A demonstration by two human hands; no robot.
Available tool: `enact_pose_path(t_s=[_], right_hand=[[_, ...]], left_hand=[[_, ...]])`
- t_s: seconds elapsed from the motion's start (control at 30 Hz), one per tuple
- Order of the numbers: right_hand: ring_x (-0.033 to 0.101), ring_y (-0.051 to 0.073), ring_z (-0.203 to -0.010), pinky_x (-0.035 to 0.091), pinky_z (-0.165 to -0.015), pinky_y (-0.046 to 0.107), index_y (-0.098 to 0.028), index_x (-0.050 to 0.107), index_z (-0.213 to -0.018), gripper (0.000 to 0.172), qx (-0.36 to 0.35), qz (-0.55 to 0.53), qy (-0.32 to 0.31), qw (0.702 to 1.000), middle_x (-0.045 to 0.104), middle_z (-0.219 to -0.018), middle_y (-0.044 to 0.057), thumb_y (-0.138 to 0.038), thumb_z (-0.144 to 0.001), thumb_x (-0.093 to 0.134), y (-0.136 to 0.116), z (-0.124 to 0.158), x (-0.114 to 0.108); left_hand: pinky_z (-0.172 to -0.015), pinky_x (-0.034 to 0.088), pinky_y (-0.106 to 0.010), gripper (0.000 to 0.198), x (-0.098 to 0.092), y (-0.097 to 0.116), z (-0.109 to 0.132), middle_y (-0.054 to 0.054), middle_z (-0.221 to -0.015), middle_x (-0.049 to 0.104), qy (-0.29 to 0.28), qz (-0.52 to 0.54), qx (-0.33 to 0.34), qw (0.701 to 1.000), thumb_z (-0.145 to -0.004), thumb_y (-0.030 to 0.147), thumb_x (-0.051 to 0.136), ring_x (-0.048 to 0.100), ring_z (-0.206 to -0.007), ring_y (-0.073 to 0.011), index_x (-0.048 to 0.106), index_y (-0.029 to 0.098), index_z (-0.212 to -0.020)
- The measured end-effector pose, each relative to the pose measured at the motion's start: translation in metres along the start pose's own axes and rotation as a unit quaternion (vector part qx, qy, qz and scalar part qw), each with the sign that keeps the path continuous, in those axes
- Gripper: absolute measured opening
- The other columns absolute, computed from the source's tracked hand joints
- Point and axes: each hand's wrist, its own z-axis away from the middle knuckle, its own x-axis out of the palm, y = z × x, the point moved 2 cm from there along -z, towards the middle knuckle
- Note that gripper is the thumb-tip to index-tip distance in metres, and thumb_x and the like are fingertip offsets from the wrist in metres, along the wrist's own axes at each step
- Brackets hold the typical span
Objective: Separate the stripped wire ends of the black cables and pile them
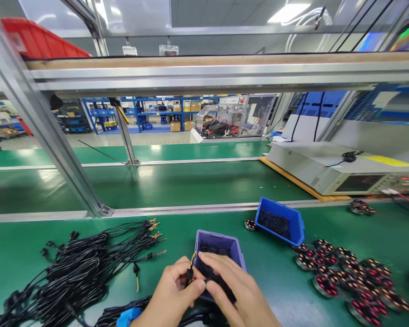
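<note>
My left hand [172, 293] pinches the end of a black cable [191, 271] with a yellow wire tip, just left of a small purple bin [218, 243]. My right hand [236, 295] reaches into that bin, its fingers curled over small black pieces [213, 250] inside; what they hold, if anything, is hidden. Both hands are at the bottom centre, close together and nearly touching. A bundle of cable with a blue tie [128, 315] lies under my left wrist.
A heap of black cables [85, 268] lies on the green mat at left. A blue bin [282, 222] stands right of the purple one. Several round motor stators [347, 277] cover the right side. A grey instrument [344, 170] stands behind them. An aluminium frame post [44, 127] slants at left.
</note>
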Motion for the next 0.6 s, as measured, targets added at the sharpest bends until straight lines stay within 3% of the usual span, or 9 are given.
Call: enact_pose_path(t_s=[0.17, 0.43, 0.6], right_hand=[[0.065, 0.016, -0.07, 0.053, -0.064, 0.023, -0.023, 0.061, -0.088, 0.016, 0.046, -0.024, 0.0, 0.999, 0.067, -0.079, 0.001, -0.009, -0.089, 0.052, 0.001, 0.001, 0.004], [0.064, 0.016, -0.075, 0.049, -0.068, 0.023, -0.022, 0.062, -0.087, 0.016, 0.089, -0.071, -0.06, 0.992, 0.068, -0.082, 0.002, -0.008, -0.082, 0.055, 0.005, -0.002, 0.005], [0.063, 0.017, -0.074, 0.047, -0.068, 0.024, -0.021, 0.059, -0.076, 0.016, 0.096, -0.073, -0.08, 0.989, 0.066, -0.076, 0.002, -0.008, -0.082, 0.052, 0.003, -0.002, 0.003]], left_hand=[[-0.045, 0.032, -0.018, 0.023, -0.003, -0.004, 0.006, 0.003, -0.075, 0.049, -0.034, 0.03, 0.011, 0.999, -0.08, 0.038, 0.07, 0.042, -0.053, -0.0065, 0.059, 0.018, -0.083], [-0.057, 0.038, -0.02, 0.031, -0.001, -0.013, 0.009, 0.005, -0.074, 0.049, -0.07, 0.042, 0.032, 0.996, -0.086, 0.043, 0.067, 0.042, -0.06, -0.0086, 0.045, 0.022, -0.088], [-0.059, 0.037, -0.022, 0.031, 0.0, -0.015, 0.009, 0.003, -0.079, 0.048, -0.094, 0.022, 0.043, 0.994, -0.086, 0.041, 0.067, 0.041, -0.065, -0.0101, 0.042, 0.022, -0.086]])
